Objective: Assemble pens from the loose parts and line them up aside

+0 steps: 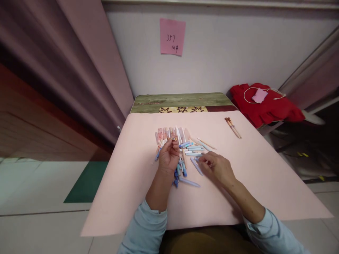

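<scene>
Over the pile, my left hand (169, 157) has its fingers closed around a pen (173, 138), whose brownish end shows above the fingers; the rest is hidden. My right hand (217, 167) is pinched at the pile's right side, its fingertips by a small light-blue piece. Whether they grip it is hard to see. A lavender-blue pen (196, 167) lies just left of those fingers. Another lavender-blue pen (190, 182) rests nearer to me. White and light-blue pens (194, 149) spread out beyond my right fingers, and pinkish pens (160, 134) lie behind my left hand.
A few brown-topped pens (233, 127) lie apart at the right. Pink paper (127, 190) covers most of the table, leaving a green wooden strip (180, 100) at the back. A red cloth (267, 109) with a white cable sits beyond the right edge. A wall stands behind.
</scene>
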Available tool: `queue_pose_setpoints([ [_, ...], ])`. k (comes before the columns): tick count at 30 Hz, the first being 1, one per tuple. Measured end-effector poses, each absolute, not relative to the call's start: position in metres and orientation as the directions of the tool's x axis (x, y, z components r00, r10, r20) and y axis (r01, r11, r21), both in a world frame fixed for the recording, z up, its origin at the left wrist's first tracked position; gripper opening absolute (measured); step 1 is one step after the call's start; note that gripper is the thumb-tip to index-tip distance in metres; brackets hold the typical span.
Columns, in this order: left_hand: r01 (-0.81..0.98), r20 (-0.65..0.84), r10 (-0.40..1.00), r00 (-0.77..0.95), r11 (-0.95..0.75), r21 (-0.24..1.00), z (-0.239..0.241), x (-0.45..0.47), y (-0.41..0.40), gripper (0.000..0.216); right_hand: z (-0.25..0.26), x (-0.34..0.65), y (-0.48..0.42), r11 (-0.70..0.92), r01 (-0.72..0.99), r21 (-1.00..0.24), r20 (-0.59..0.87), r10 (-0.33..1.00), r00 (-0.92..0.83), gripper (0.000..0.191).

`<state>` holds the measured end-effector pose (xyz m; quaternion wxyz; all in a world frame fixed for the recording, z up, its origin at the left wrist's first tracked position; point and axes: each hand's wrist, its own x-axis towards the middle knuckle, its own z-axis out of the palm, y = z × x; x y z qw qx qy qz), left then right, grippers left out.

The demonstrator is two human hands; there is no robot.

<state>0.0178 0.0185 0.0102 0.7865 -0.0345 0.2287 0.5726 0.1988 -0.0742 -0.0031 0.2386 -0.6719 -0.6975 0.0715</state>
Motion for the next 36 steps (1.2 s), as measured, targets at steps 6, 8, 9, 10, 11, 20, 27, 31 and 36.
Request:
queue_pose_setpoints([
  [6,-0.917,-0.407,0.889,0.210,0.323,0.233,0.008,0.017,0.020,0.021,-0.005,0.200,-0.080,-0.017,0.948,-0.318,0.238,0.967,0.097,0.012],
  [8,-0.914,-0.397,0.895,0.203,0.319,0.252,0.009,0.018,0.020,0.020,-0.005,0.204,-0.083,-0.027,0.957,-0.288,0.219,0.971,0.093,0.011],
  [9,-0.913,-0.393,0.897,0.200,0.317,0.258,0.009,0.018,0.019,0.019,-0.005,0.205,-0.085,-0.026,0.961,-0.275,0.210,0.974,0.086,0.010],
  [10,-0.912,-0.393,0.898,0.197,0.315,0.263,0.010,0.019,0.019,0.019,-0.006,0.206,-0.086,-0.022,0.963,-0.269,0.205,0.975,0.080,0.009],
  [11,-0.912,-0.393,0.899,0.194,0.313,0.266,0.010,0.019,0.019,0.019,-0.007,0.206,-0.088,-0.018,0.963,-0.269,0.205,0.976,0.076,0.009],
  [20,-0.908,-0.377,0.901,0.217,0.328,0.260,0.007,0.019,0.021,0.020,-0.010,0.194,-0.091,0.045,0.947,-0.319,0.205,0.978,0.022,0.012],
  [27,-0.902,-0.390,0.894,0.218,0.338,0.270,0.006,0.019,0.021,0.018,-0.009,0.199,-0.090,0.013,0.915,-0.404,0.156,0.986,0.055,0.012],
  [31,-0.901,-0.393,0.894,0.215,0.336,0.273,0.008,0.020,0.020,0.017,-0.010,0.208,-0.082,0.042,0.924,-0.381,0.237,0.970,0.054,0.018],
  [36,-0.898,-0.383,0.898,0.216,0.336,0.283,0.009,0.020,0.018,0.016,-0.011,0.218,-0.058,0.285,0.927,-0.244,0.290,0.934,-0.210,0.026],
])
